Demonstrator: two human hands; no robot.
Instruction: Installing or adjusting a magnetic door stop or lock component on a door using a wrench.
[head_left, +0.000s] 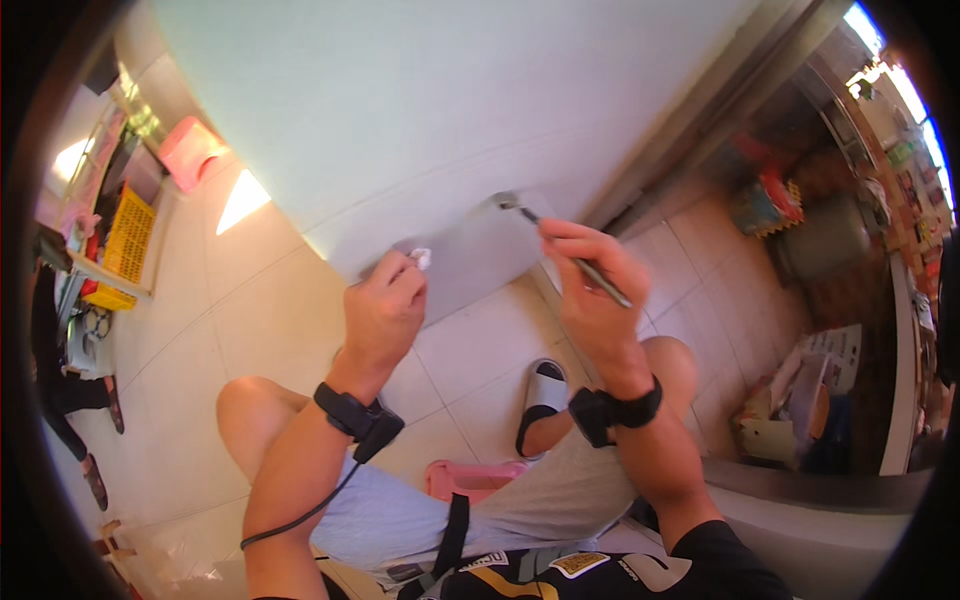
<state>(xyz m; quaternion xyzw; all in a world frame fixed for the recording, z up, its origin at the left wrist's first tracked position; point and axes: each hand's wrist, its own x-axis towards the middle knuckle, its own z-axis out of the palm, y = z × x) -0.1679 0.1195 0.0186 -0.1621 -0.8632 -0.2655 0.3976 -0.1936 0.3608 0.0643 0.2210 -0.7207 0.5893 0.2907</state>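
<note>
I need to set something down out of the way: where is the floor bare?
The widest patch of tiled floor lies between the yellow basket and the left knee; a smaller one shows between the left hand and the slipper. It's crowded at right, around the piled clutter, and by the pink plastic item near the slipper.

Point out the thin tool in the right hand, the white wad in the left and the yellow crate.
Thin tool (604,284), head view: handle's rear part.
White wad (422,259), head view: exposed part.
Yellow crate (129,236), head view: latticed side.
</note>
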